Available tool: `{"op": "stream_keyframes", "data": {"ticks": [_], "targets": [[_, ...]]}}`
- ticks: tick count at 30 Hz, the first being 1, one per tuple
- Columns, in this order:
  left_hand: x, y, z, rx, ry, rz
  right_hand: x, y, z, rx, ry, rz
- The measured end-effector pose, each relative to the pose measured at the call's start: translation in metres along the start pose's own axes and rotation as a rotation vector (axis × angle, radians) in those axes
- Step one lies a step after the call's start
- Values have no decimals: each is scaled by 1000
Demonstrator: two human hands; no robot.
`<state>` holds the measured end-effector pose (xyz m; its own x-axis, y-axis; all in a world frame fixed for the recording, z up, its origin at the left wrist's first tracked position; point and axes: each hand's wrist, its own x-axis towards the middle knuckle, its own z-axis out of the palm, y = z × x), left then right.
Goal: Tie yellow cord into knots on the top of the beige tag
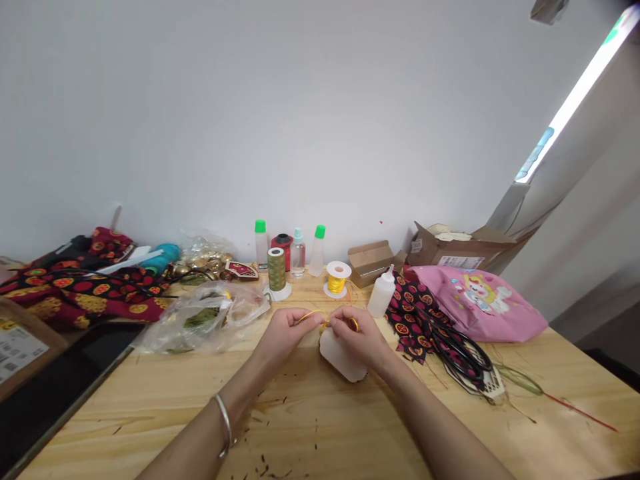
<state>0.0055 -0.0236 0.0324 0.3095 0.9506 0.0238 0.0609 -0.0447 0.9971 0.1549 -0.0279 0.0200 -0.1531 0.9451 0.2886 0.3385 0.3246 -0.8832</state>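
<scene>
Between my hands runs a thin yellow cord [314, 313], looped near a pale flat piece with a scalloped edge [342, 359]. My left hand [289, 331] pinches the cord between thumb and forefinger. Close beside it, fingertips almost meeting, my right hand [361, 337] pinches the cord too and covers part of the pale piece. A small loop of the cord shows over the right fingers. Behind the hands stands a spool of yellow cord [337, 280], with a strand trailing off its right side. What joins cord and piece is hidden by the fingertips.
A white squeeze bottle [381, 294] stands right of the hands, near dark patterned fabric [411, 313] and black cable [457, 353]. Left lie a clear plastic bag [200, 320] and an olive thread spool [277, 270]. Behind are green-capped bottles [317, 252], a cardboard box [373, 265] and a pink bag [480, 303].
</scene>
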Motion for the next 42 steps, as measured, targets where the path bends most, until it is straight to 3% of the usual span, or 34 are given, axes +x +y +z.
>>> {"op": "stream_keyframes", "data": {"ticks": [4, 8, 15, 18, 23, 26, 33, 42], "targets": [[-1, -1, 0, -20, -34, -105, 0, 4, 0, -24, 8, 8], [2, -9, -4, -53, 6, -133, 1, 9, -1, -116, 14, 3], [5, -16, -6, -75, 73, 16, 1, 18, 2, -266, -1, -46], [5, -15, -4, -151, 47, 11, 1, 17, 1, -331, 2, -110], [3, -16, -3, -291, 28, -57, -3, -3, -3, -420, 181, -322], [3, -17, -3, -301, 35, -59, -9, -14, 3, -529, 97, -401], [5, -18, -2, -322, 51, -103, -13, -6, 21, -686, 51, -231], [8, -19, -6, -316, 76, -170, -6, 7, 9, -363, -57, -117]]}}
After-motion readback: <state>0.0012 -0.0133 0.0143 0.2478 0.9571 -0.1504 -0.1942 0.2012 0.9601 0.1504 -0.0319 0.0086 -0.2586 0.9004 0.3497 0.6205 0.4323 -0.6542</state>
